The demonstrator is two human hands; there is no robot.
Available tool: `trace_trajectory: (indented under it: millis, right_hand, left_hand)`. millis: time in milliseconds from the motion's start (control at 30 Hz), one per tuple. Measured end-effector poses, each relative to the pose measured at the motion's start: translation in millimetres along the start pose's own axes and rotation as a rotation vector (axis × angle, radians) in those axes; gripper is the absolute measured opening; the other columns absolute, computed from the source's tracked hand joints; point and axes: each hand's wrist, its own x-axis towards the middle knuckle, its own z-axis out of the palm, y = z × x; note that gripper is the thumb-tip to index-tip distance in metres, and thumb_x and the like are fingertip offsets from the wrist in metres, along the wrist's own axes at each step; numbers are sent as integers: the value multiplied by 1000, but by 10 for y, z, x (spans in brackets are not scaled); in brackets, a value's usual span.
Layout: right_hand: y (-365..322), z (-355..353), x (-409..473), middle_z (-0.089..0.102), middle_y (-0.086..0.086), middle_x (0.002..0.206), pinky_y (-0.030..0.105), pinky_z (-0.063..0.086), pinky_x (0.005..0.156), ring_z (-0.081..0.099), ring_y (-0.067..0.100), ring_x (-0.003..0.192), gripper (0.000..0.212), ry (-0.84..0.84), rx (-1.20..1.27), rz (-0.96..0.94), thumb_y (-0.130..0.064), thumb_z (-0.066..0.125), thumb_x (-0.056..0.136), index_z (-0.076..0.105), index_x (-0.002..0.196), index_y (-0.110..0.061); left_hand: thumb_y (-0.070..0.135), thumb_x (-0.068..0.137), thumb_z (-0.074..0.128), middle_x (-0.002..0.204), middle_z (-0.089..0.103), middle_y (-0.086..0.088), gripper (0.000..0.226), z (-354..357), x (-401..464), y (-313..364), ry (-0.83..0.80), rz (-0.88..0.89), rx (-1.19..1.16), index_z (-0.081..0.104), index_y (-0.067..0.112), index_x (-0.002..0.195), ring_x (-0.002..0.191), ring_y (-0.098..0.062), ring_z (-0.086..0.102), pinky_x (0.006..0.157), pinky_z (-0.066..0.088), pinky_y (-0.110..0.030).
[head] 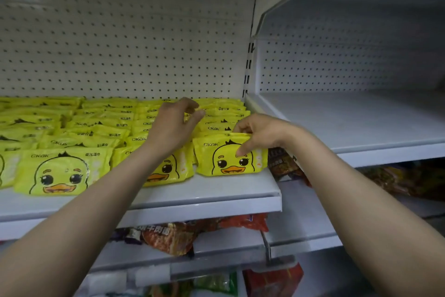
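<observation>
Fingers of the right hand curl over the top of the duck pack, thumb on its face, gripping it upright near the shelf's front right corner; the left hand arches half-curled over the packs behind; whether it holds one I cannot tell.

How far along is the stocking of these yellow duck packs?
Done: rows of yellow duck packs fill the shelf front to back. In hand: the right hand pinches the front pack of the rightmost row; the left hand reaches among those behind. Left: probably just squaring that row.
</observation>
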Motion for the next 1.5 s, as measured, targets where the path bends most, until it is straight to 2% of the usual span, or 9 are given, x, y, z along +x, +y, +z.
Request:
trace_trajectory:
  millis: [67, 133, 233, 467, 700, 933, 1067, 1267, 1500]
  right_hand:
    - [-35, 79, 57, 65, -1, 118, 33, 48, 98, 59, 16, 111, 56, -16, 8, -20, -28, 89, 69, 64, 118, -21]
    - [-55, 120, 83, 67, 0, 116, 36, 49, 97, 61, 19, 111, 53, -34, 3, -40, -27, 88, 70, 64, 118, -19]
    - [-83, 153, 79, 62, -5, 124, 31, 47, 99, 57, 14, 116, 61, 5, -111, -31, -33, 86, 72, 59, 125, -24]
    - [-75, 253, 4, 52, 1, 125, 39, 43, 100, 44, 22, 122, 67, 214, -301, -51, -44, 84, 69, 54, 126, -31]
    - [-60, 319, -80, 48, 2, 135, 39, 41, 102, 37, 24, 131, 77, 334, -393, -21, -54, 80, 69, 49, 135, -30]
    - [-183, 275, -53, 50, 4, 137, 38, 42, 98, 39, 25, 131, 76, 229, -483, 36, -51, 78, 73, 48, 137, -24]
    - [-473, 167, 55, 52, 8, 136, 41, 45, 100, 42, 29, 128, 66, 158, -549, 51, -48, 71, 80, 49, 135, -20]
    - [-1453, 234, 277, 48, 9, 143, 38, 38, 106, 38, 30, 135, 59, 245, -432, -155, -44, 65, 88, 48, 140, -24]
    - [-2931, 820, 328, 52, 9, 141, 40, 37, 108, 41, 29, 133, 56, 323, -289, -456, -51, 61, 89, 51, 137, -23]
  left_hand:
    - [49, 85, 63, 110, 63, 3, 47, -6, -131, 91, -98, 37, 48, 56, 22, 123, 104, -14, 50, 80, 38, -30]
    - [55, 77, 69, 118, 60, 0, 64, 37, -256, 136, -210, 84, 121, 50, 27, 131, 114, -18, 46, 88, 39, -32]
    - [57, 69, 75, 128, 54, -4, 80, 148, -377, 173, -343, 130, 310, 44, 29, 137, 123, -24, 39, 101, 36, -37]
    - [58, 68, 75, 147, 38, -4, 103, 282, -470, 200, -416, 144, 533, 23, 24, 150, 139, -28, 24, 113, 22, -36]
    - [59, 72, 72, 159, 20, -4, 109, 310, -479, 207, -493, 70, 559, 7, 28, 154, 147, -29, 10, 119, 13, -45]
    - [56, 72, 74, 159, 18, -7, 111, 269, -514, 252, -478, -1, 500, 6, 25, 154, 147, -28, 12, 119, 14, -43]
    - [50, 74, 75, 156, 27, -10, 102, -71, -493, 228, -392, -57, 417, 18, 20, 153, 144, -27, 21, 115, 20, -37]
    - [41, 73, 79, 140, 48, -11, 81, -1044, -517, -133, -194, -233, 513, 41, 21, 142, 130, -31, 41, 103, 40, -42]
    - [41, 78, 74, 132, 51, -14, 67, -2531, -1357, -642, 37, -411, 639, 47, 20, 136, 122, -35, 46, 96, 45, -46]
